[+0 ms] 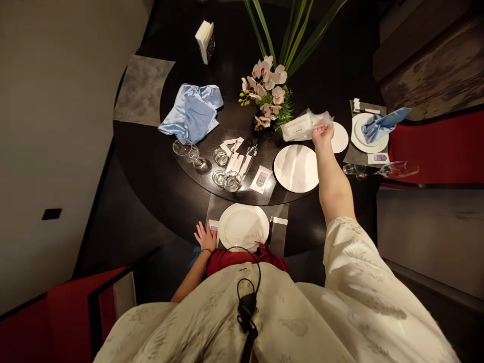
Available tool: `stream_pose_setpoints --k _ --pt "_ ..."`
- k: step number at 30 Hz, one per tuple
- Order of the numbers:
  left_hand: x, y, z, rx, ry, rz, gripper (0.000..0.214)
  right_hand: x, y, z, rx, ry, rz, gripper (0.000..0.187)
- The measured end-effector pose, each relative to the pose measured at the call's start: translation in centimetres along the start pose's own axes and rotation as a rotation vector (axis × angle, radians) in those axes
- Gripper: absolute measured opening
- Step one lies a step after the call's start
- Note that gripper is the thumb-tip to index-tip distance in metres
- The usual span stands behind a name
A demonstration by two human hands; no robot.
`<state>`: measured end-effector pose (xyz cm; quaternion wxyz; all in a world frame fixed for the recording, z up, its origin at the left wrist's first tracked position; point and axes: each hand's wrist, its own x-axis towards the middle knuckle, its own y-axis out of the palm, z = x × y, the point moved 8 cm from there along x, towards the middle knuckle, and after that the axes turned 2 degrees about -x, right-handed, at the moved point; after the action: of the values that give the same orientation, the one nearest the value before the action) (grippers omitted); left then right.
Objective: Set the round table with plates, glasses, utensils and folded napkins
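Note:
My right hand (323, 135) reaches across the dark round table (151, 171) and pinches the edge of a transparent plastic packet (297, 126). The packet lies next to a small white round plate (339, 137). A large white marble-patterned plate (296, 168) sits just left of my right forearm. My left hand (205, 237) rests open at the near table edge, fingers spread, beside a white dinner plate (243, 227). A small printed card (214, 229) is partly hidden under that hand.
An orchid arrangement (266, 91) stands mid-table, with a blue cloth napkin (192, 112) to its left. Glasses (221, 180) and cutlery packets (238, 161) lie on the lazy Susan (212, 174). Another place setting (368, 132) lies far right. Red chairs (434, 146) surround the table.

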<state>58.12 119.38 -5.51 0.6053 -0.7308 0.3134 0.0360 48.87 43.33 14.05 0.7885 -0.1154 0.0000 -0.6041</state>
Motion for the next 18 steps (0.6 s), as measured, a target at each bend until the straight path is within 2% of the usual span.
stream_pose_setpoints --k 3,6,8,10,11,13,16,18 --pt "0.0 -0.3 -0.2 -0.001 -0.004 0.006 0.065 -3.3 0.9 -3.3 -0.014 0.189 -0.001 0.036" --pt "0.1 -0.5 -0.2 -0.006 -0.001 0.01 0.066 -6.9 0.6 -4.1 -0.151 0.252 0.044 0.03" --pt "0.0 -0.5 -0.2 -0.006 0.003 0.012 0.066 -9.7 0.4 -3.0 -0.356 0.191 0.077 0.033" --pt "0.0 -0.5 -0.2 -0.005 0.009 0.011 0.066 -13.3 1.3 -0.9 -0.617 0.051 0.114 0.041" --pt "0.0 -0.5 -0.2 -0.004 0.012 0.008 0.066 -15.4 2.5 0.1 -0.741 -0.022 0.152 0.046" --pt "0.0 -0.5 -0.2 -0.006 0.018 0.0 0.066 -20.1 6.6 1.4 -0.922 -0.157 0.312 0.052" --pt "-0.1 -0.5 -0.2 -0.007 0.013 -0.013 0.066 -27.6 15.0 1.6 -1.004 -0.354 0.727 0.052" --pt "0.0 -0.5 -0.2 -0.009 0.01 -0.011 0.066 -31.4 19.8 0.9 -1.026 -0.435 0.959 0.049"
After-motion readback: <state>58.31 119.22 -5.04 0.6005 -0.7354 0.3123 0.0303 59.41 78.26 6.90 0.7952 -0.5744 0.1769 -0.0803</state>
